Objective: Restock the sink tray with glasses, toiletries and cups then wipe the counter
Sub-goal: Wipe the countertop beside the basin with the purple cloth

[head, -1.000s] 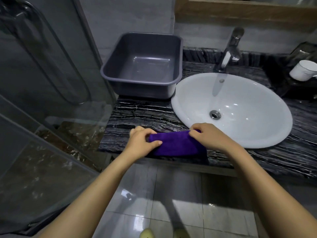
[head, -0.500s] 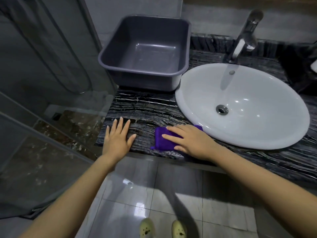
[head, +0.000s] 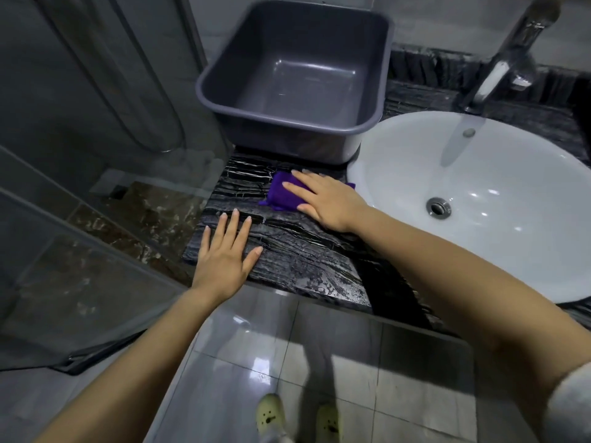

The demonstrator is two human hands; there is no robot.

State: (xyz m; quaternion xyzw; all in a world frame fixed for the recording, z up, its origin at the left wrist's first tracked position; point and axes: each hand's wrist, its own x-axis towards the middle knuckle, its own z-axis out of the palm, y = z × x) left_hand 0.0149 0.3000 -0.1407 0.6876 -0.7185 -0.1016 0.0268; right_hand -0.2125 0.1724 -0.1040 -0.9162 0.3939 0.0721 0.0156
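A folded purple cloth [head: 281, 194] lies on the dark veined marble counter [head: 297, 251], just in front of the grey plastic tub. My right hand [head: 326, 199] presses flat on the cloth and covers most of it. My left hand [head: 225, 255] rests flat on the counter near its front left corner, fingers spread, holding nothing. A wet streak shows on the counter near the front edge.
An empty grey plastic tub [head: 224, 107] stands at the back left of the counter. The white oval basin [head: 511, 251] fills the right side, with a chrome faucet [head: 511, 55] behind it. A glass shower panel [head: 80, 187] borders the left. Tiled floor lies below.
Both hands held the cloth at the front edge. My left hand let go and went flat on the counter. My right hand pushed the cloth away from me toward the tub.
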